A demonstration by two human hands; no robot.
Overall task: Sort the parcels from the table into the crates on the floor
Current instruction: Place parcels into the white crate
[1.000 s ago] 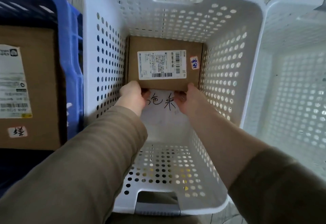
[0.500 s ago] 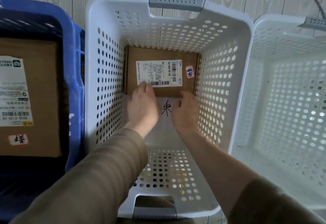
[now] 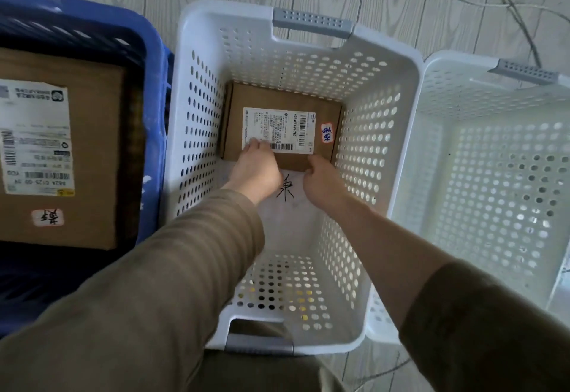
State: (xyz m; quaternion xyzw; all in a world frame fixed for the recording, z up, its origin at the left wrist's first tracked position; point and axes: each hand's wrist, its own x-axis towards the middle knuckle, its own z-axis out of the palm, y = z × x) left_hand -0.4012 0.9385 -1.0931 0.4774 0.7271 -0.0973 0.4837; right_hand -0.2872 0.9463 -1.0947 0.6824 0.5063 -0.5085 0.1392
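A brown cardboard parcel with a white shipping label and a small red-edged sticker lies flat at the far end of the middle white perforated crate. My left hand reaches into the crate, its fingers flat on the near corner of the parcel's label. My right hand is beside it, fingers curled against the parcel's near edge. A white sheet with a handwritten black character lies on the crate floor between my wrists.
A blue crate on the left holds a larger labelled cardboard parcel. A second white crate stands on the right with nothing visible inside. Cables trail over the pale wooden floor behind it.
One second ago both hands gripped the parcel's near edge. They let go, and the left hand now lies on top of it. My head has risen, so the crates look farther away.
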